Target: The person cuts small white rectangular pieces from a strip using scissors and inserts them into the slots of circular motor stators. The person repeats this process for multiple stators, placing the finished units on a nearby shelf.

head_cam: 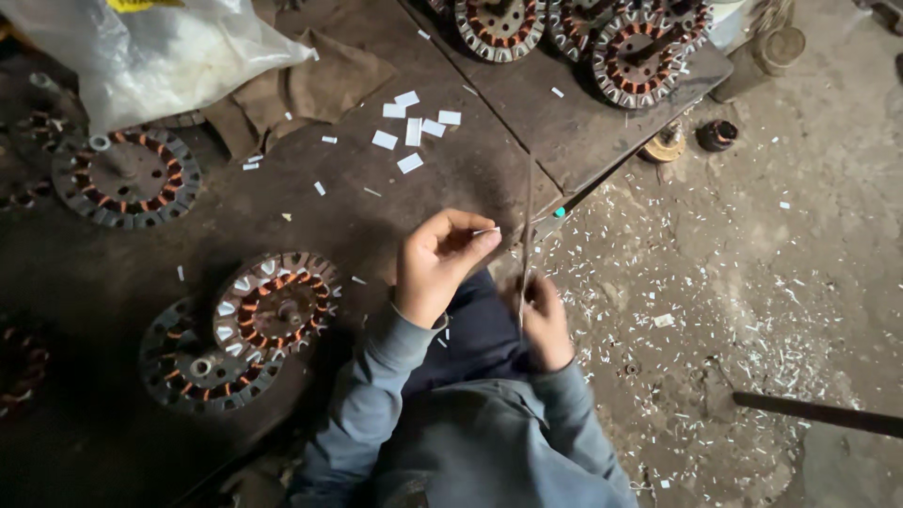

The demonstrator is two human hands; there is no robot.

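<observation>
Dark and oil-stained, the table (113,282) fills the left and middle of the view, with a dusty concrete floor (752,282) strewn with white scraps to its right. At the far left a motor winding (125,177) of copper coils in a steel ring lies flat, partly under a clear plastic bag (141,56), and a brown cloth (301,89) is crumpled just beside the bag. Nearer the person, two more windings are stacked and overlapping: the upper winding (276,304) has white slips tucked in its slots and rests on the edge of the lower winding (202,362). A loose cluster of white paper slips (411,130) lies on the table farther back, well apart from the hands. The left hand (437,263), in a grey-blue sleeve, is raised over the table's edge with fingers curled together, thumb and forefinger pinching a small white paper slip (486,230). Just right of it, the right hand (546,320) is closed around the lower end of a thin stick (527,235) that stands nearly upright between the two hands. Several other windings (640,47) lie on a second table surface at the top right. A dark bar (818,412) lies on the floor at the right edge.
</observation>
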